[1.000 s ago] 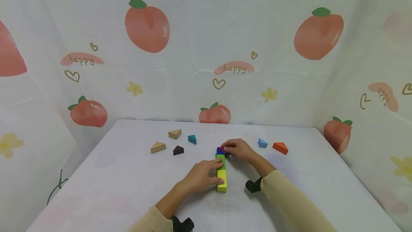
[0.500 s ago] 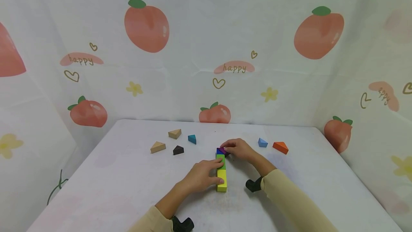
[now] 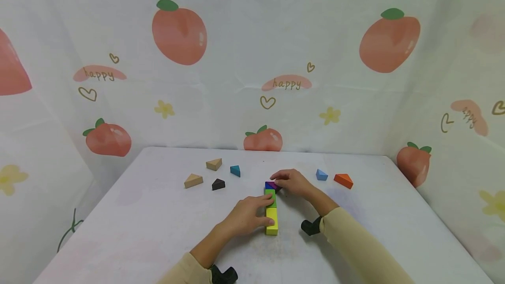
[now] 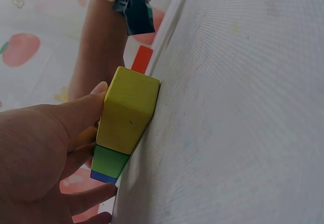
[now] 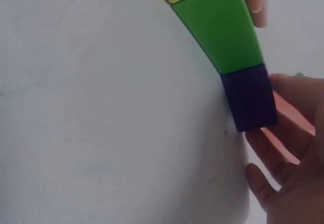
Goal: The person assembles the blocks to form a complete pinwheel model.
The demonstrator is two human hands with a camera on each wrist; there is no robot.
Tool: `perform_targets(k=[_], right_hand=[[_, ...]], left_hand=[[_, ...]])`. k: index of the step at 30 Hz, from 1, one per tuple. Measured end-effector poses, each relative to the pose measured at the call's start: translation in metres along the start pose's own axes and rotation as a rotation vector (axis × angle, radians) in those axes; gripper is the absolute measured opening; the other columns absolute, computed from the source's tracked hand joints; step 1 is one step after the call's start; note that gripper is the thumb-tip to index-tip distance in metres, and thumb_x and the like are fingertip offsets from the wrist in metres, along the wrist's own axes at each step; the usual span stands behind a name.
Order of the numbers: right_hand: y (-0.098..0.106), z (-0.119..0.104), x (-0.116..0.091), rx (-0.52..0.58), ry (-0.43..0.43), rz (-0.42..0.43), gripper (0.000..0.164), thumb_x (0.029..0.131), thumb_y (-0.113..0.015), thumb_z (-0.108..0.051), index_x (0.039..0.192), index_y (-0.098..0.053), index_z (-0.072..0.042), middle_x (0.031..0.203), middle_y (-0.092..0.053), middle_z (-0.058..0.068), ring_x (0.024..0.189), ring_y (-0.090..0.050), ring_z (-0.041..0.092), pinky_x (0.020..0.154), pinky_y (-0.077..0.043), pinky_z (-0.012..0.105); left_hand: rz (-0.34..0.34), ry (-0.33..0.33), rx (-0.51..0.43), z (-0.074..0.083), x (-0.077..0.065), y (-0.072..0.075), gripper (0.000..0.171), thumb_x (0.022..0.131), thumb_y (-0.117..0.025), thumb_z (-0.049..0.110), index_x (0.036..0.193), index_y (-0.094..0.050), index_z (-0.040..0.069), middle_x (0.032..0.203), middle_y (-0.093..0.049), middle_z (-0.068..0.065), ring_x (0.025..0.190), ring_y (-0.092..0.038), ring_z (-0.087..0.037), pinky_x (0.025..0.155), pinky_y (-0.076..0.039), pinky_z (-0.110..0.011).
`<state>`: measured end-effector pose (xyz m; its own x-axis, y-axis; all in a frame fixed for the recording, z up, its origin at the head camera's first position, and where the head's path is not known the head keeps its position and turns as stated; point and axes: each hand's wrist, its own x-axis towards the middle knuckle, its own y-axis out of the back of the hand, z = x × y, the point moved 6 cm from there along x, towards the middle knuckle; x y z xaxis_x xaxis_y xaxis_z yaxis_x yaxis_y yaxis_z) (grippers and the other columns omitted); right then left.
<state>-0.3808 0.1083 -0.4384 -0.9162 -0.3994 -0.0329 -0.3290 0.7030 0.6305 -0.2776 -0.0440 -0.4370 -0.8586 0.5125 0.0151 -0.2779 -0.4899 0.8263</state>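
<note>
A yellow block (image 3: 272, 221), a green block (image 3: 271, 197), a blue triangular block (image 3: 269, 186) and a purple triangular block (image 3: 272, 184) form a straight row in the middle of the table. My left hand (image 3: 246, 216) rests on the row from the left, its thumb on the yellow block and fingertips on the green one. At the far end my right hand (image 3: 295, 183) pinches the purple block, whose dark side (image 5: 250, 98) meets the green block in the right wrist view. In the head view, part of the purple block is hidden by the right fingers.
Left of the row lie two wooden-coloured triangular blocks (image 3: 214, 164), a teal one (image 3: 235, 170) and a black one (image 3: 218, 184). To the right are a light-blue triangular block (image 3: 321, 175) and an orange one (image 3: 344, 181). A patterned cloth hangs behind the white table (image 3: 158, 231).
The purple block has settled slightly so it sits flush beside the blue one, at the far end of the row. Both hands stay nearly where they were.
</note>
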Motion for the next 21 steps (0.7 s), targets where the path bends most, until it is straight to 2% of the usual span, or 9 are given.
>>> perform_targets(k=[8, 14, 17, 21], right_hand=[[0.019, -0.008, -0.004, -0.067, 0.022, 0.089, 0.019, 0.095, -0.063, -0.013, 0.111, -0.072, -0.01, 0.109, -0.068, 0.002, 0.096, -0.06, 0.02, 0.086, -0.053, 0.037], [0.041, -0.013, -0.008, -0.167, 0.102, 0.191, 0.018, 0.095, -0.064, -0.013, 0.109, -0.072, -0.005, 0.103, -0.069, 0.004, 0.089, -0.059, 0.022, 0.074, -0.053, 0.034], [0.051, -0.011, -0.01, -0.19, 0.061, 0.226, 0.02, 0.095, -0.064, -0.016, 0.11, -0.071, -0.005, 0.1, -0.069, 0.003, 0.087, -0.058, 0.022, 0.071, -0.052, 0.033], [0.064, -0.004, -0.013, -0.207, -0.016, 0.274, 0.024, 0.096, -0.063, -0.02, 0.113, -0.069, -0.005, 0.101, -0.068, 0.004, 0.091, -0.057, 0.024, 0.075, -0.053, 0.035]], left_hand=[[-0.005, 0.008, 0.003, 0.0, 0.0, 0.0, 0.063, 0.087, -0.07, 0.045, 0.143, -0.052, 0.022, 0.149, -0.042, 0.009, 0.135, -0.041, -0.023, 0.106, -0.036, -0.049], [-0.001, 0.024, -0.001, -0.002, 0.0, 0.0, 0.063, 0.086, -0.071, 0.045, 0.142, -0.053, 0.023, 0.148, -0.044, 0.008, 0.135, -0.041, -0.022, 0.106, -0.037, -0.048], [0.0, 0.024, -0.004, -0.003, 0.001, -0.001, 0.064, 0.086, -0.071, 0.045, 0.142, -0.053, 0.023, 0.148, -0.044, 0.008, 0.135, -0.041, -0.022, 0.106, -0.037, -0.048], [-0.004, 0.017, -0.004, -0.003, 0.001, -0.002, 0.064, 0.086, -0.071, 0.045, 0.143, -0.051, 0.023, 0.149, -0.043, 0.009, 0.135, -0.041, -0.022, 0.106, -0.037, -0.047]])
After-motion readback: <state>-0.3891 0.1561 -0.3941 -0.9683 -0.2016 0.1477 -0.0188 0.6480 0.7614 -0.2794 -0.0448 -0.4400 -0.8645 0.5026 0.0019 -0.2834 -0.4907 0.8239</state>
